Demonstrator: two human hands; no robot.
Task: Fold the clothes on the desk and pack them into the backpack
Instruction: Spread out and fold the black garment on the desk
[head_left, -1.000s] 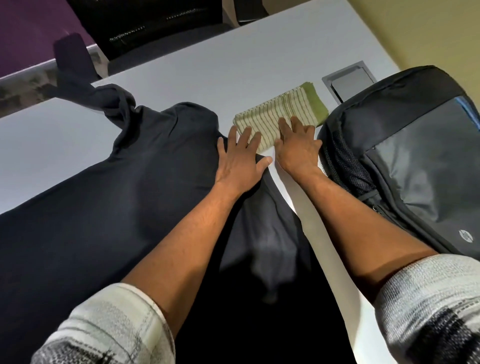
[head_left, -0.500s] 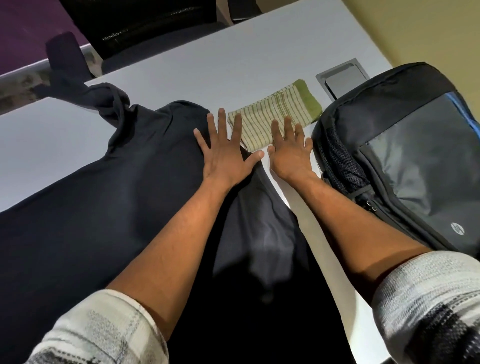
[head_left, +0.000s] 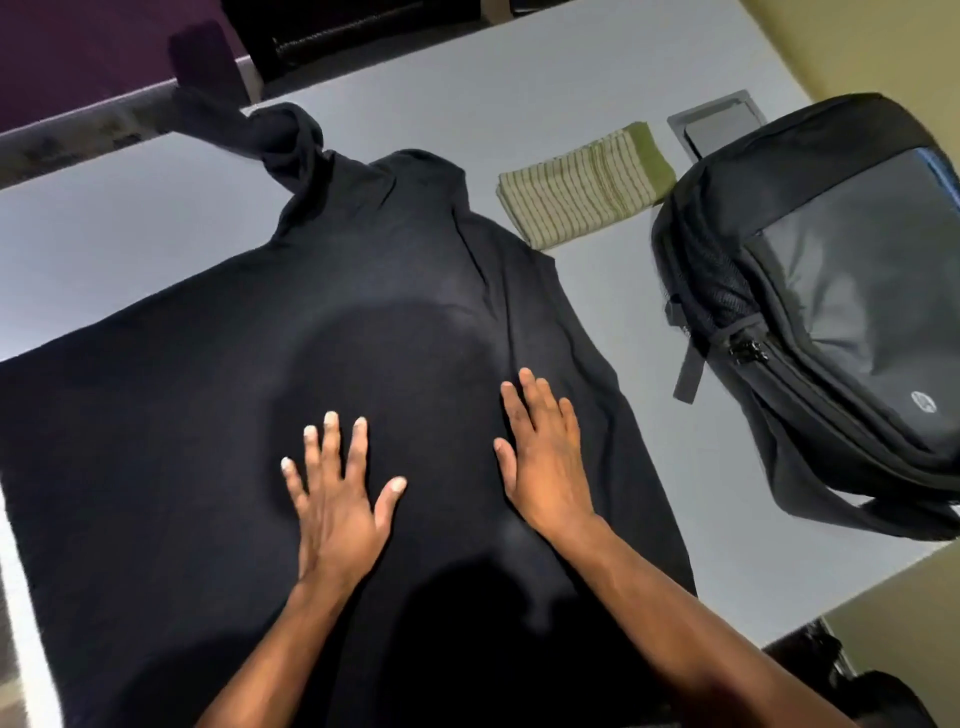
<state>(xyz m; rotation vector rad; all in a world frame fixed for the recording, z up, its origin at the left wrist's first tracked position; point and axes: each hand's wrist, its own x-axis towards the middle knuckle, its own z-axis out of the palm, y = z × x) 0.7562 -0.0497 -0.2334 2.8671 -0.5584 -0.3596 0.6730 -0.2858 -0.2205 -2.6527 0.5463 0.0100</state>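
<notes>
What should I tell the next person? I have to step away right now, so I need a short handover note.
Left hand: open, flat on the dark garment.
Right hand: open, flat on the same garment.
The garment lies spread on the desk, one sleeve bunched at the far end.
Done: the striped cloth is folded, beside the backpack.
Left: fold the dark garment, then pack both; nothing shows as packed.
</notes>
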